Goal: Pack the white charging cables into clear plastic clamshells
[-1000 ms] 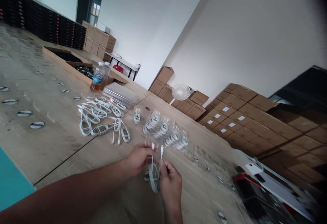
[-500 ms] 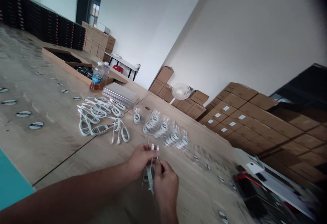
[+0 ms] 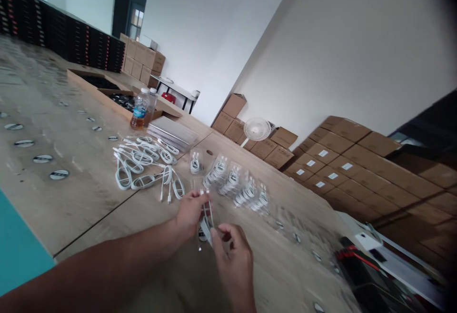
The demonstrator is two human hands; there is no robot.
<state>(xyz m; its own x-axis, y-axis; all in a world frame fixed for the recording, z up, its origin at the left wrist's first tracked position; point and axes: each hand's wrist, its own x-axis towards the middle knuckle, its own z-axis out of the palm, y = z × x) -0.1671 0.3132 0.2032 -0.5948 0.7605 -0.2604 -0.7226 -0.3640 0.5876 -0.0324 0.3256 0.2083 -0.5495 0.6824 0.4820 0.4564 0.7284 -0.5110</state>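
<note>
A coiled white charging cable (image 3: 206, 225) is pinched by its plug ends in my left hand (image 3: 190, 212), the two white plugs upright above the fingers. Thin glints and an oval dark label (image 3: 202, 234) beside the coil look like a clear plastic bag at that same hand. My right hand (image 3: 234, 256) is beside the coil's lower right, thumb and forefinger apart; its thumb overlaps the coil, and whether it touches is unclear. Loose white cables (image 3: 146, 160) lie in a heap to the left. Beyond my hands, several bagged cables (image 3: 233, 179) form a row.
Flat labelled bags (image 3: 43, 159) are spread over the wooden table (image 3: 107, 237). Two bottles (image 3: 140, 109) stand by a stack of clear-edged sheets (image 3: 171, 133) and an open carton (image 3: 103, 101) of dark items. Dark gear (image 3: 360, 275) sits at right; cartons (image 3: 342, 160) are stacked behind.
My right hand has let go of the plug end and moved slightly down and right, its fingers spreading. The plugs are lower now, still in my left hand. The view has shifted slightly.
</note>
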